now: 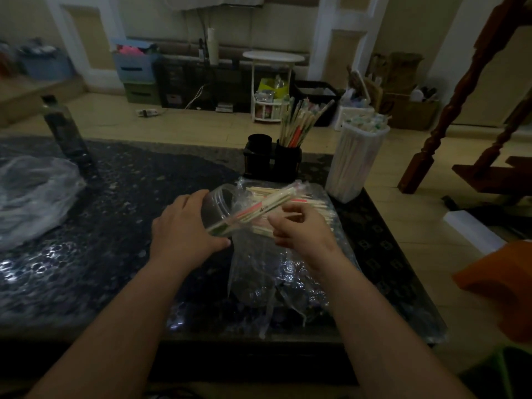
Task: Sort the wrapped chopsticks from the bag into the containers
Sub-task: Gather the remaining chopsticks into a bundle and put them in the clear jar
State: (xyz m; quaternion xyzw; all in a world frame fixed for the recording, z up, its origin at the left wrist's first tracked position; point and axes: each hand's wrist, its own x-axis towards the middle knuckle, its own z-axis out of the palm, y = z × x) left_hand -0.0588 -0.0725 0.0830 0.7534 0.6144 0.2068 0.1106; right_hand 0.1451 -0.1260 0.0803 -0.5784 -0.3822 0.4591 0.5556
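Likely light, stiff and slick in their wrappers, the wrapped chopsticks (259, 207) slant into the clear jar (218, 201) gripped by the left hand (184, 228), the right hand (299, 230) pinching their right end above the bag (267, 272).

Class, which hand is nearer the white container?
Right. The right hand, pinching chopsticks, is left of and in front of the white container; the left hand holds the jar farther left.
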